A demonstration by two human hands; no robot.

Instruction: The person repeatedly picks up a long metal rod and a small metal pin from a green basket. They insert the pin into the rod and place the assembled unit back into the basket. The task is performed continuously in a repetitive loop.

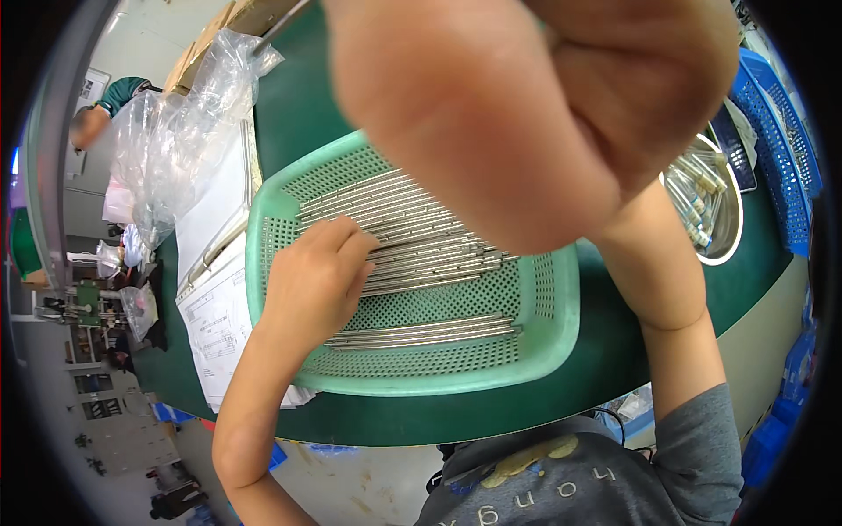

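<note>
A green perforated plastic basket (412, 381) holds many thin metal rods (412, 219) lying side by side, with a smaller group of rods (430, 332) along its near side. Over the left ends of the larger group, my left hand (317, 267) is closed, its fingertips curled down onto the rods. My right hand (517, 114) is raised very close to the camera, large and blurred, with its fingers folded. A single metal rod (282, 26) slants in at the upper edge and appears to be in that hand; the grip itself is out of the picture.
Left of the basket lie printed drawing sheets (219, 329), a clipboard (210, 237) and clear plastic bags (167, 149). At the right stand a metal bowl (732, 237) of clear tubes and a blue basket (776, 149). A co-worker (123, 95) is at the far left.
</note>
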